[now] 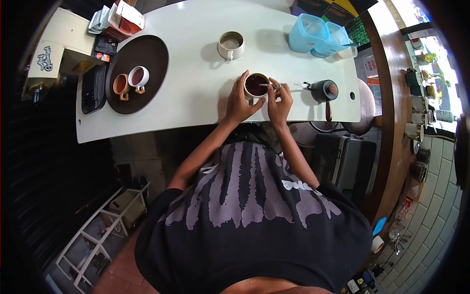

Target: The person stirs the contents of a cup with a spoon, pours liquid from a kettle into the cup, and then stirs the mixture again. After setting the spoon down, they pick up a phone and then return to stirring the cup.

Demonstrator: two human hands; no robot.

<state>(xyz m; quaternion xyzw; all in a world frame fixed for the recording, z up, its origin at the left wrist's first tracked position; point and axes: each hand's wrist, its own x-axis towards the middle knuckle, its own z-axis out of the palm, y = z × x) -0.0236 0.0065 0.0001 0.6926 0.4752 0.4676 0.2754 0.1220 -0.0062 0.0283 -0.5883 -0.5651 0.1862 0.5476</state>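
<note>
A white cup (254,95) of dark reddish-brown liquid stands on the white table in front of me. My left hand (240,101) is curled around the cup's left side, with its thumb along the near side. Between the fingers of my right hand (280,102) is a slim spoon (264,85), its far part reaching into the liquid; its tip is hidden. To the right of that hand sits a small dark pot (323,90) with a spout, a wooden knob and a wooden handle. Farther back stands a beige cup (231,48), its handle turned towards me.
A round dark tray (147,56) on the left holds a brown cup (121,84) and a white cup (138,76). Blue containers (308,34) stand at the back right. A black scale-like device (93,90) lies by the left edge. A wooden counter (394,98) runs along the right.
</note>
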